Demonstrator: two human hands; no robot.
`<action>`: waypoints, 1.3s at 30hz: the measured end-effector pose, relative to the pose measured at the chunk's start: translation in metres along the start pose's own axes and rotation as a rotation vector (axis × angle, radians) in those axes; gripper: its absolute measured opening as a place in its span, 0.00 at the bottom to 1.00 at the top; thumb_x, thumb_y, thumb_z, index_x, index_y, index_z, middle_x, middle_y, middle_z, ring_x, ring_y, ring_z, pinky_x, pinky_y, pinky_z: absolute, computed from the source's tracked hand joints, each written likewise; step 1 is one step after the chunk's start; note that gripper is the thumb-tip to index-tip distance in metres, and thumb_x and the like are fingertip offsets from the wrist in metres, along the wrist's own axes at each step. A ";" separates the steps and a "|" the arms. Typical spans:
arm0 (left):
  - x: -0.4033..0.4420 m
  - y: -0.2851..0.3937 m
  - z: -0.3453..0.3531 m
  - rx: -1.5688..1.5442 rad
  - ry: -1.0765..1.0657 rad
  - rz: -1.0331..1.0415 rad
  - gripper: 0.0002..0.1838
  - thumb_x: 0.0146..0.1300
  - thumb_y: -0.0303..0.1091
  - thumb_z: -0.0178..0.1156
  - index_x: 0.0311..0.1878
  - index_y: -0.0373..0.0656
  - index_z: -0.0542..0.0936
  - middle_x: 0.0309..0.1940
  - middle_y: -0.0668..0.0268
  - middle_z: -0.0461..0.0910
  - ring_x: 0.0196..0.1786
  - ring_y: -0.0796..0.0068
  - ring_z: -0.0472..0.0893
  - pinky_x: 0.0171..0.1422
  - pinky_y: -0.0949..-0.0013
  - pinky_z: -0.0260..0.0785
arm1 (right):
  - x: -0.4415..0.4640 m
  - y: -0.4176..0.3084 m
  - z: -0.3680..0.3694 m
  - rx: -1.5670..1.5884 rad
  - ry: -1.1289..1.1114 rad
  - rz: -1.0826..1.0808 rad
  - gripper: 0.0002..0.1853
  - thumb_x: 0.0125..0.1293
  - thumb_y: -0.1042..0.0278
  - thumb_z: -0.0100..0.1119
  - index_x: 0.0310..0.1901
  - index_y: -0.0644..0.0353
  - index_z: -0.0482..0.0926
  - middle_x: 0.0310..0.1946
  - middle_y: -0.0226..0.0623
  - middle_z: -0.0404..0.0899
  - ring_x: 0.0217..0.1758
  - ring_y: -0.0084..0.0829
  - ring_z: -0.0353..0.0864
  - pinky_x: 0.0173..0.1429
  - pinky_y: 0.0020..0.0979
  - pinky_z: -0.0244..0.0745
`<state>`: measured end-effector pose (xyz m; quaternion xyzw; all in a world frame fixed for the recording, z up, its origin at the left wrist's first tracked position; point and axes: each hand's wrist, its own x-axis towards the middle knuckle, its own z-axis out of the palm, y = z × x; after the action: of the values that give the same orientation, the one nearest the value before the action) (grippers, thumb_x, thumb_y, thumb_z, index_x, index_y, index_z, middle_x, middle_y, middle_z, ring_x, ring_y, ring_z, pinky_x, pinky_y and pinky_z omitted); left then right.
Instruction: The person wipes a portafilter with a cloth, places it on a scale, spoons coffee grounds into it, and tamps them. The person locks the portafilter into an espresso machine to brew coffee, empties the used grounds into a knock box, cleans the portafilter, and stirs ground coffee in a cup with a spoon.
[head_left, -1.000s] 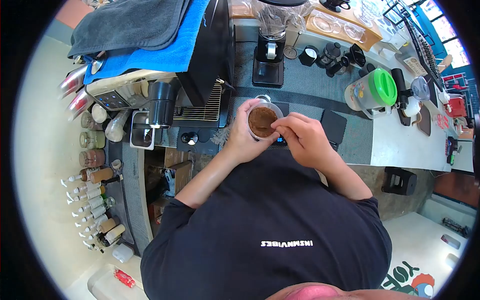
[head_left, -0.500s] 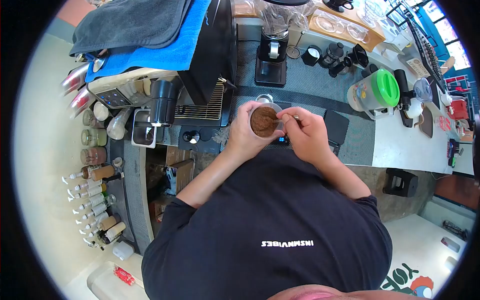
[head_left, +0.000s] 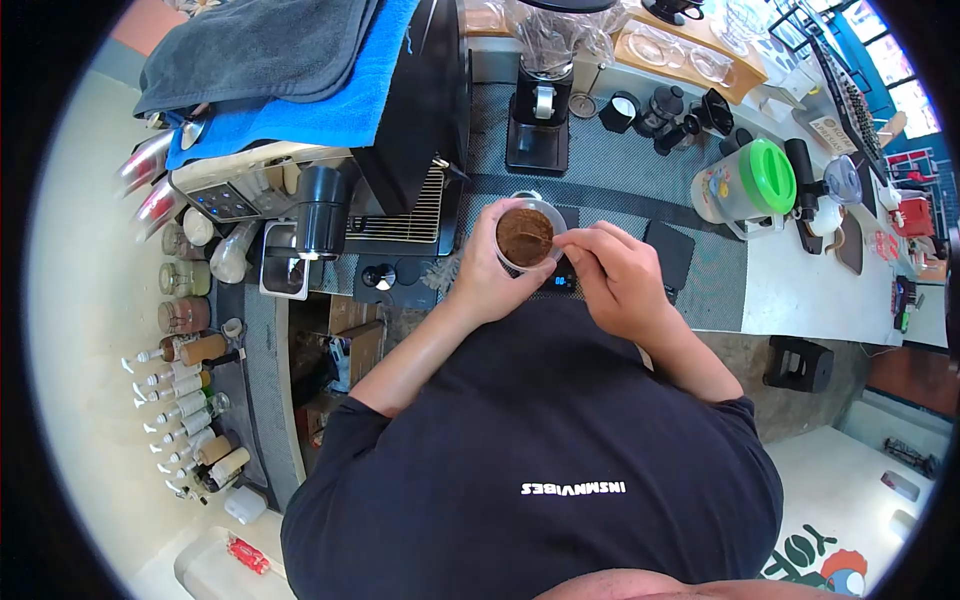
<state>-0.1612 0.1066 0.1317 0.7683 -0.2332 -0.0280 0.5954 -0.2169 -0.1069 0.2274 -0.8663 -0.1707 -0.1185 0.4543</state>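
Note:
A clear plastic cup (head_left: 508,262) of brown ground coffee (head_left: 524,237) is in my left hand (head_left: 486,275), its fingers curled round the side. My right hand (head_left: 613,268) is closed in a pinch at the cup's right rim. From its fingertips a thin spoon (head_left: 549,242) reaches into the coffee; most of its handle is hidden by the hand. Beneath the cup, partly covered, a black scale (head_left: 564,283) shows a lit blue display. Just beyond the cup stands a small metal vessel (head_left: 527,196), mostly hidden.
An espresso machine (head_left: 270,185) draped with towels stands at left, beside a steel bin (head_left: 284,275). A grinder (head_left: 540,120) is straight ahead. A green-lidded pitcher (head_left: 735,185) stands on the right counter, near a dark flat tray (head_left: 669,254). Several pump bottles (head_left: 190,410) line the left wall.
My right hand has shifted slightly right and down and turned, so the spoon's handle shows less. The cup tilts a little differently, and the coffee's surface looks disturbed. My left hand keeps its hold.

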 end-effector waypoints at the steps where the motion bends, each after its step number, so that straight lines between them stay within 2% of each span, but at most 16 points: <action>1: -0.002 -0.001 -0.001 0.006 -0.003 0.005 0.48 0.60 0.34 0.87 0.79 0.39 0.69 0.71 0.54 0.77 0.72 0.60 0.84 0.77 0.56 0.79 | 0.000 0.000 0.000 -0.021 -0.003 -0.045 0.09 0.76 0.79 0.65 0.54 0.66 0.89 0.39 0.46 0.88 0.39 0.48 0.91 0.44 0.43 0.86; 3: -0.002 0.001 -0.001 0.035 0.007 0.015 0.48 0.59 0.33 0.87 0.78 0.38 0.69 0.69 0.52 0.77 0.72 0.57 0.83 0.77 0.54 0.78 | 0.001 0.002 0.000 -0.072 -0.002 -0.132 0.10 0.77 0.78 0.64 0.55 0.66 0.89 0.40 0.47 0.88 0.39 0.48 0.92 0.44 0.43 0.87; 6: -0.001 -0.002 0.004 0.112 0.015 0.058 0.47 0.58 0.33 0.86 0.77 0.37 0.70 0.67 0.52 0.77 0.72 0.55 0.83 0.76 0.53 0.78 | -0.002 0.024 0.022 -0.093 -0.037 -0.092 0.09 0.80 0.80 0.62 0.54 0.66 0.90 0.32 0.43 0.84 0.32 0.35 0.86 0.39 0.34 0.80; 9: -0.002 -0.001 0.005 0.132 0.030 0.095 0.46 0.58 0.33 0.86 0.77 0.38 0.70 0.66 0.52 0.78 0.71 0.55 0.83 0.75 0.53 0.78 | -0.003 0.026 0.026 0.113 0.001 0.194 0.09 0.81 0.78 0.64 0.55 0.66 0.90 0.32 0.41 0.86 0.33 0.26 0.84 0.39 0.31 0.79; 12: -0.003 0.004 0.000 0.073 0.024 0.037 0.47 0.58 0.32 0.86 0.77 0.38 0.70 0.67 0.52 0.78 0.71 0.56 0.84 0.76 0.54 0.78 | 0.001 0.020 0.019 0.262 0.030 0.434 0.08 0.79 0.77 0.63 0.51 0.68 0.90 0.33 0.44 0.88 0.33 0.41 0.89 0.42 0.35 0.84; 16: -0.002 0.004 -0.005 -0.033 0.009 -0.035 0.48 0.59 0.32 0.86 0.79 0.38 0.69 0.70 0.55 0.80 0.73 0.61 0.84 0.79 0.56 0.76 | 0.005 0.021 0.005 0.111 -0.008 0.095 0.08 0.80 0.77 0.64 0.51 0.65 0.91 0.35 0.42 0.86 0.38 0.40 0.89 0.45 0.34 0.83; 19: -0.003 -0.004 -0.003 -0.075 0.005 -0.038 0.48 0.60 0.33 0.86 0.80 0.39 0.70 0.70 0.56 0.81 0.73 0.63 0.84 0.81 0.57 0.75 | 0.006 0.016 -0.002 0.133 -0.088 0.062 0.08 0.76 0.79 0.65 0.50 0.64 0.92 0.38 0.43 0.87 0.41 0.43 0.90 0.47 0.38 0.85; 22: 0.001 -0.004 -0.008 -0.091 -0.087 -0.082 0.47 0.59 0.32 0.86 0.79 0.39 0.71 0.69 0.57 0.81 0.72 0.65 0.83 0.81 0.58 0.74 | 0.007 0.021 0.002 0.026 -0.175 -0.040 0.09 0.71 0.82 0.66 0.49 0.64 0.91 0.41 0.44 0.88 0.42 0.47 0.90 0.48 0.43 0.86; 25: 0.009 -0.009 -0.016 -0.299 -0.183 -0.203 0.45 0.56 0.29 0.84 0.77 0.39 0.74 0.68 0.58 0.82 0.72 0.66 0.83 0.81 0.59 0.74 | 0.015 0.016 -0.005 0.005 -0.170 -0.105 0.11 0.65 0.82 0.66 0.48 0.64 0.91 0.42 0.44 0.89 0.45 0.51 0.91 0.50 0.48 0.87; 28: 0.021 0.006 -0.030 -0.296 -0.344 -0.239 0.45 0.52 0.27 0.82 0.76 0.39 0.75 0.68 0.60 0.82 0.72 0.68 0.83 0.81 0.60 0.74 | 0.023 0.018 -0.002 -0.092 -0.169 -0.233 0.13 0.64 0.86 0.64 0.48 0.64 0.90 0.40 0.44 0.86 0.42 0.50 0.89 0.48 0.46 0.86; 29: 0.024 0.011 -0.032 -0.220 -0.349 -0.225 0.45 0.50 0.26 0.82 0.75 0.40 0.77 0.66 0.60 0.84 0.71 0.69 0.84 0.79 0.60 0.75 | 0.026 0.017 0.001 -0.141 -0.183 -0.250 0.13 0.62 0.84 0.65 0.47 0.64 0.90 0.41 0.45 0.87 0.43 0.52 0.90 0.49 0.48 0.86; 32: 0.028 0.015 -0.029 -0.100 -0.339 -0.125 0.41 0.50 0.30 0.82 0.71 0.40 0.79 0.63 0.56 0.86 0.68 0.62 0.87 0.75 0.60 0.79 | 0.025 0.023 0.014 -0.212 -0.290 -0.109 0.11 0.64 0.83 0.65 0.47 0.64 0.91 0.39 0.46 0.88 0.42 0.54 0.89 0.50 0.48 0.87; 33: 0.027 0.017 -0.027 -0.061 -0.320 -0.132 0.42 0.49 0.31 0.82 0.71 0.41 0.80 0.62 0.55 0.87 0.65 0.59 0.89 0.72 0.58 0.81 | 0.025 0.028 0.016 -0.164 -0.264 -0.107 0.10 0.66 0.81 0.65 0.47 0.64 0.91 0.38 0.47 0.88 0.41 0.54 0.89 0.49 0.48 0.87; 35: 0.021 0.018 -0.021 -0.040 -0.300 -0.113 0.43 0.50 0.28 0.82 0.73 0.40 0.78 0.65 0.55 0.86 0.67 0.63 0.88 0.74 0.59 0.80 | 0.025 0.037 0.018 -0.063 -0.214 -0.109 0.08 0.70 0.79 0.65 0.47 0.65 0.91 0.36 0.49 0.89 0.39 0.53 0.90 0.49 0.47 0.87; 39: 0.011 0.014 -0.010 -0.025 -0.188 -0.044 0.47 0.52 0.28 0.85 0.76 0.39 0.74 0.65 0.56 0.85 0.68 0.65 0.87 0.75 0.59 0.79 | 0.026 0.025 0.011 0.144 -0.138 0.243 0.08 0.79 0.72 0.65 0.49 0.67 0.91 0.31 0.41 0.88 0.34 0.36 0.88 0.45 0.37 0.83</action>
<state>-0.1526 0.1084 0.1503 0.7598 -0.2709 -0.1159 0.5796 -0.1824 -0.1062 0.2122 -0.8519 -0.1034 0.0098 0.5133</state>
